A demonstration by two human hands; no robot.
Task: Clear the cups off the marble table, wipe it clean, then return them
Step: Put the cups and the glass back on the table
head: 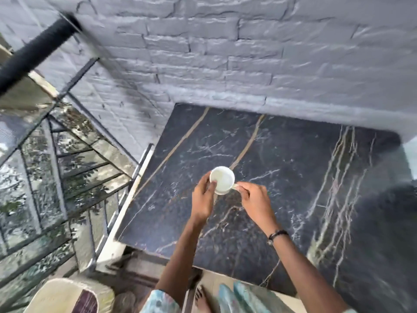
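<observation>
Standing over the black marble tabletop, the person holds a white cup between both hands: left hand cradling its side, right hand pinching the handle, which points right. Whether it touches the tabletop, I cannot tell.

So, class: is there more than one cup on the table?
No, only one white cup shows on the marble table, held between both hands.

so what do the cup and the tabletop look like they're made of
The cup, held by both hands, looks like glazed white ceramic: smooth, opaque, with a moulded handle. The tabletop looks like polished dark marble, given its white and tan veins, though it could be laminate.
</observation>
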